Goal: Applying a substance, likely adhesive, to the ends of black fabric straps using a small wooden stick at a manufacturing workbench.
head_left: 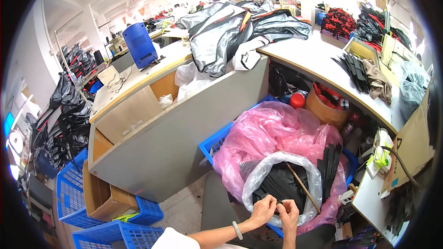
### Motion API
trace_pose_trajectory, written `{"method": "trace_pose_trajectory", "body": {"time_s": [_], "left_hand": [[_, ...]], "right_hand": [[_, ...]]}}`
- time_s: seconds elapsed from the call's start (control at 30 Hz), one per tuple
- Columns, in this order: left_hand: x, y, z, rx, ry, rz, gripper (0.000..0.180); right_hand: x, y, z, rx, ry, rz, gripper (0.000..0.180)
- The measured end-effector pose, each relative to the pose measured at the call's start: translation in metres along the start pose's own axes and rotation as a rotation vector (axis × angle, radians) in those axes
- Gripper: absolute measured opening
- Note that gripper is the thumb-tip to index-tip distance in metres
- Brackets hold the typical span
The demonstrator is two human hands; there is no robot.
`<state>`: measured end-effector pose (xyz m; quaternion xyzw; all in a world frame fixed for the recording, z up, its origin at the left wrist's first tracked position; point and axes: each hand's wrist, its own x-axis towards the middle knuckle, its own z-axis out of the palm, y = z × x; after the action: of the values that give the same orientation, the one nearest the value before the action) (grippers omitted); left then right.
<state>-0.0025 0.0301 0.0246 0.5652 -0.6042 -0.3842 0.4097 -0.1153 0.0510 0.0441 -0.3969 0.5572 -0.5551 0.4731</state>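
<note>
1. The left hand point(262, 210), a pale bangle on its wrist, is curled with fingertips pinched on a small black piece point(275, 204) at the near rim of a clear plastic bag point(258, 175).
2. The right hand point(289, 212) meets it from the right, fingers bent tight and pinching the same black piece.
3. The clear bag is crinkled and glossy, open at the top, and full of flat black strips point(281, 184); a thin wooden stick point(302, 186) lies slanted across them.
4. Around it billows a thin pink plastic bag point(272, 129), seated in a blue latticed plastic crate point(213, 142).
5. More black strips point(330, 163) stand upright at the pink bag's right edge.
6. Far right of it sits a round brown cardboard tub point(325, 110) under the curved white counter point(318, 62).
7. Near left, an open brown cardboard box point(104, 198) rests among blue crates point(69, 193).
8. Far off, grey shiny fabric point(230, 32) is heaped on the counter, with a blue box-shaped machine point(140, 45) to its left.
</note>
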Motion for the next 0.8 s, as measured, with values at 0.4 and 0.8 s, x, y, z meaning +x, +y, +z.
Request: {"method": "trace_pose_trajectory", "body": {"time_s": [0.4,0.8], "left_hand": [[0.02,0.002,0.034,-0.852,-0.076,-0.179,0.007],[0.048,0.003,-0.002,-1.002,-0.198,-0.143,0.008]], "right_hand": [[0.013,0.008,0.018,-0.243,0.347,-0.47,0.026],[0.038,-0.005,0.019,0.396,0.2,-0.035,0.038]]}}
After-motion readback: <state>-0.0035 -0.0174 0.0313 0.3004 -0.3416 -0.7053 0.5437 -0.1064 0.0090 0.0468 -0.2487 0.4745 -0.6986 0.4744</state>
